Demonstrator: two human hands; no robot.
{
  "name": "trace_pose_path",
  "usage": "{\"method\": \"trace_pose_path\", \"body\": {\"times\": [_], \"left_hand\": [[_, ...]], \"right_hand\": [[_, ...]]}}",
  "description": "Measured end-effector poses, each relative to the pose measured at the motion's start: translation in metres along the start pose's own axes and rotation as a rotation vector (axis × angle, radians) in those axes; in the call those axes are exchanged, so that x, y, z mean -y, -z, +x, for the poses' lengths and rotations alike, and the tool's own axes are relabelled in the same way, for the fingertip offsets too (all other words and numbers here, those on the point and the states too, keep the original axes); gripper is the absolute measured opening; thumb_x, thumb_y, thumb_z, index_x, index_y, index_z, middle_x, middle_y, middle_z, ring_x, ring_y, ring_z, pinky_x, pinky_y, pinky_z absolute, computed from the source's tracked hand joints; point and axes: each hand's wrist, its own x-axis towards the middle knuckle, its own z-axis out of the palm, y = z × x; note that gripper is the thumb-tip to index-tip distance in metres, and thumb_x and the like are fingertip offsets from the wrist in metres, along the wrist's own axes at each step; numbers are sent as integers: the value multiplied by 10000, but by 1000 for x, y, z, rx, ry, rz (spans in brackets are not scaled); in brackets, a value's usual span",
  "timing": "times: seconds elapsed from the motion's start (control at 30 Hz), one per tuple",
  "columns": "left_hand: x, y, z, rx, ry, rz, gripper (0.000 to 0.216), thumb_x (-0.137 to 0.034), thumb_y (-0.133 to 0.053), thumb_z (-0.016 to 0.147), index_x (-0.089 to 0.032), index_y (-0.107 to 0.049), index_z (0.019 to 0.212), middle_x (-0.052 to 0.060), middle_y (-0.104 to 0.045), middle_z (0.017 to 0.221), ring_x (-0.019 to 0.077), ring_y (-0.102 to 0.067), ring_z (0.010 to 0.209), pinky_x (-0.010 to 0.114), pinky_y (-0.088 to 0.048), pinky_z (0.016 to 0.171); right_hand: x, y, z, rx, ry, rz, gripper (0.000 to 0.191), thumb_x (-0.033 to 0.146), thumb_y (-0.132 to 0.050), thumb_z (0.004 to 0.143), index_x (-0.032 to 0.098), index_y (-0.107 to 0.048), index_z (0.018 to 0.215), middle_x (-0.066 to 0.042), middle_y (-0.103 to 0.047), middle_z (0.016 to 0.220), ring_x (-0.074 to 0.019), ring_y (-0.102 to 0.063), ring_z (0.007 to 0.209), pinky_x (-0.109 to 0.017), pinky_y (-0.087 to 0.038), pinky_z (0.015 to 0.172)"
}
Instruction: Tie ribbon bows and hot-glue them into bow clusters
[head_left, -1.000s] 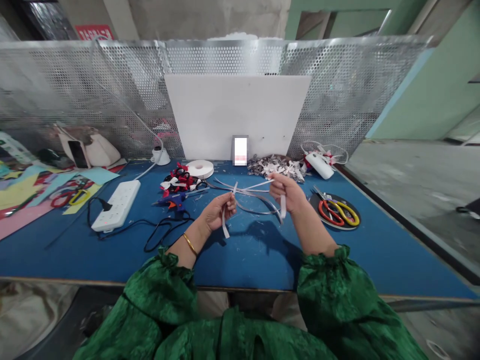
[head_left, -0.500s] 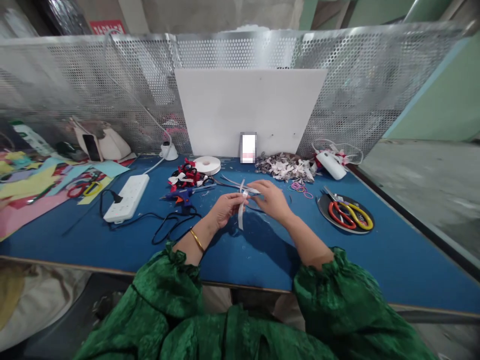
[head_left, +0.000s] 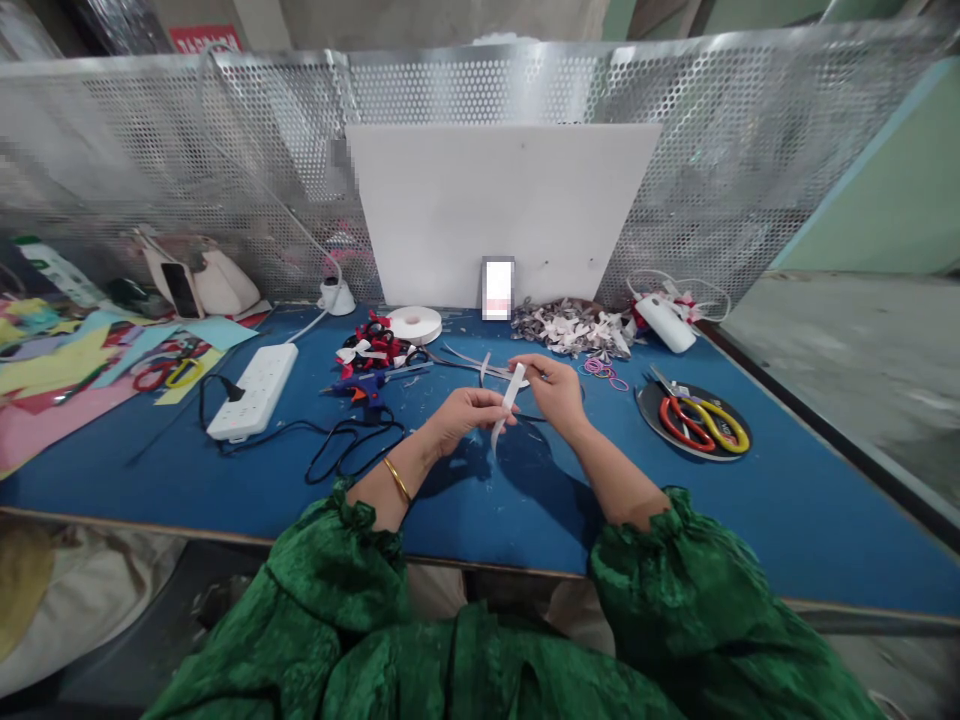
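My left hand [head_left: 466,412] and my right hand [head_left: 553,386] are close together above the blue table [head_left: 787,520], both pinched on a strip of white ribbon [head_left: 507,403]. The ribbon bends between the fingers, and one end hangs down below my left hand. More loose ribbon strips [head_left: 469,362] lie on the table just behind my hands. I wear green sleeves and a gold bangle [head_left: 397,481] on my left wrist.
A ribbon roll [head_left: 414,324], a blue glue gun [head_left: 365,385] with black cord, red-and-black bows [head_left: 371,349] and a white power strip [head_left: 253,390] sit left. A pile of pale bows [head_left: 574,331], small rubber bands [head_left: 600,371] and scissors on a dark plate [head_left: 694,420] sit right. A perforated metal screen [head_left: 187,170] and white board [head_left: 502,210] stand behind.
My hands came together from apart and folded the ribbon between them. The hands sit slightly lower and closer to the table than a second ago.
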Motion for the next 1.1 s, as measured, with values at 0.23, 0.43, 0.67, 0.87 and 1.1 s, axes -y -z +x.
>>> {"method": "trace_pose_path", "body": {"times": [0.23,0.43,0.67,0.87,1.1], "left_hand": [[-3,-1,-2,33,-9,6,326,-359,-798,663,-108,-752,867,97,-724,764,135,-634,621,258,-465,642],[-3,-2,-3,58,-12,-2,335,-355,-804,665,-95,-747,868,96,-715,747,135,-629,621,265,-482,651],[-5,-1,-3,11,-89,-209,276,-282,-828,652,-111,-749,854,70,-704,749,115,-619,627,255,-496,672],[-15,8,0,-225,-239,-361,455,-220,-823,652,-162,-725,1092,34,-717,775,83,-593,616,216,-474,644],[-20,26,6,-416,-302,-266,617,-269,-823,645,-178,-653,1231,35,-741,843,47,-529,534,181,-445,539]], "right_hand": [[-4,-1,3,-40,-88,129,249,251,-535,815,222,-759,919,-43,-749,882,-205,-680,805,-320,-509,749],[-7,1,5,-84,-125,122,257,249,-534,788,204,-759,904,-37,-725,794,-185,-640,714,-291,-477,670],[-6,1,4,15,-150,44,208,238,-541,778,207,-724,872,-8,-688,687,-172,-621,642,-286,-452,640],[0,-9,-6,183,-118,-6,94,303,-580,826,234,-632,862,15,-671,662,-149,-599,556,-265,-411,567],[14,-17,-16,259,-31,35,211,300,-558,859,260,-539,1065,19,-695,743,-148,-579,511,-282,-438,582]]}}
